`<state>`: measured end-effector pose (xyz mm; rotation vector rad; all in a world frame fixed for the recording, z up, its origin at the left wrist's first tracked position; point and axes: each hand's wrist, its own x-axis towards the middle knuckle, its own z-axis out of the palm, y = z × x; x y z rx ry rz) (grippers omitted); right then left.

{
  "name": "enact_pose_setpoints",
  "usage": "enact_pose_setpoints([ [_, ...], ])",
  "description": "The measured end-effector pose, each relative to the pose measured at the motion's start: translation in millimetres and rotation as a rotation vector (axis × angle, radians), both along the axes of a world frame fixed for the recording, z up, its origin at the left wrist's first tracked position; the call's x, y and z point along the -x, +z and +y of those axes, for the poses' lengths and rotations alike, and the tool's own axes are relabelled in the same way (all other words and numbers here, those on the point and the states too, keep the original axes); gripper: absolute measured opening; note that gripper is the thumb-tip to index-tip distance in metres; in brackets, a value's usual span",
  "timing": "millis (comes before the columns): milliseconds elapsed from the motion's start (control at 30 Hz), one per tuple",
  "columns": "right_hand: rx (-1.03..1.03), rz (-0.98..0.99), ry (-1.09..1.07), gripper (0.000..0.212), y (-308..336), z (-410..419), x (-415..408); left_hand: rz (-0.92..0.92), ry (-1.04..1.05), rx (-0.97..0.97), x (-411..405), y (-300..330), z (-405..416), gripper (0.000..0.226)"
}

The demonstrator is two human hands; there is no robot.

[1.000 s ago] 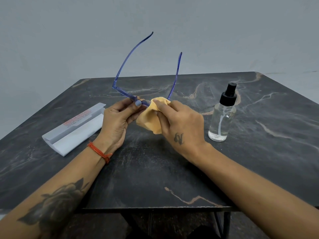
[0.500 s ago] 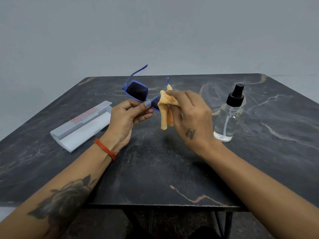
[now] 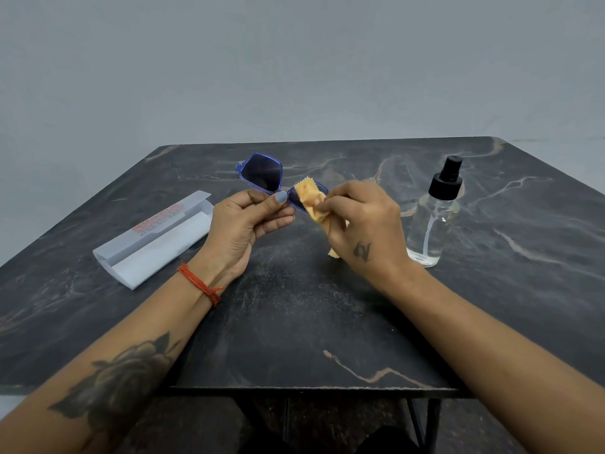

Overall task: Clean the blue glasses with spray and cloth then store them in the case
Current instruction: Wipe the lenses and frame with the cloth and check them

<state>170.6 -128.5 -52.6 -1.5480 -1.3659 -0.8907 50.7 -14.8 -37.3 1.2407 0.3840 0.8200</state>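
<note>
Since the earlier frames, the blue glasses (image 3: 265, 178) have swung round from temples-up to lenses facing the camera, and the cloth now covers part of the right-hand lens instead of hanging beside it.

Largest is the dark marbled desk (image 3: 294, 322), seen from above with tan veins running across it. Both forearms reach over its near edge, the left one bearing a dark flower tattoo. On the desk's left side lies the white glasses case (image 3: 154, 239), open, with red print on its flap. On the right stands the clear spray bottle (image 3: 433, 221) with a black pump top, upright, just beside the right wrist.

Above the desk's middle, the left hand (image 3: 242, 231) pinches the glasses at the bridge between thumb and curled fingers. The right hand (image 3: 363, 227) grips the orange cloth (image 3: 312, 203), its fingers pressing it against the lens; the cloth's lower end hangs below the palm. An orange-red thread band (image 3: 199, 283) circles the left wrist.
</note>
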Motion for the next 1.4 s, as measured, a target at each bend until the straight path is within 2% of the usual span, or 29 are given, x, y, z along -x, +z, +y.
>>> enact_pose_setpoints([
  [67, -0.026, 0.020, -0.003, 0.007, 3, -2, -1, 0.001, -0.003, 0.001, 0, 0, -1, 0.017],
  [133, -0.001, 0.015, -0.017, 0.016, 4, -1, 2, 0.008, -0.003, -0.002, 0, 0, -1, 0.019],
  [300, 0.107, -0.094, 0.049, 0.023, 0, 4, 8, -0.001, -0.006, 0.012, 2, 0, 0, 0.017],
  [433, 0.105, -0.147, 0.102, 0.018, 0, 3, 4, 0.009, -0.002, 0.017, 1, 0, 0, 0.016],
  [600, 0.097, -0.078, 0.081, 0.010, 2, -2, 1, 0.005, 0.015, 0.024, 1, 1, 1, 0.015],
  [767, 0.074, -0.039, 0.043, 0.019, 1, 2, 2, 0.008, 0.013, 0.010, 0, 0, 2, 0.018],
  [867, 0.149, -0.110, 0.075, 0.027, -5, 8, 6, 0.006, 0.000, 0.007, 0, -1, 3, 0.016],
  [1000, 0.151, -0.166, 0.162, 0.019, -5, 8, 5, 0.005, -0.002, -0.012, 0, -3, 4, 0.012],
  [1267, 0.104, -0.057, 0.050, 0.017, 1, -1, 0, 0.010, 0.024, 0.006, 1, -1, 2, 0.016],
  [1400, 0.075, -0.026, 0.018, 0.028, -2, 2, 5, 0.010, 0.019, -0.004, 1, 0, 0, 0.016],
])
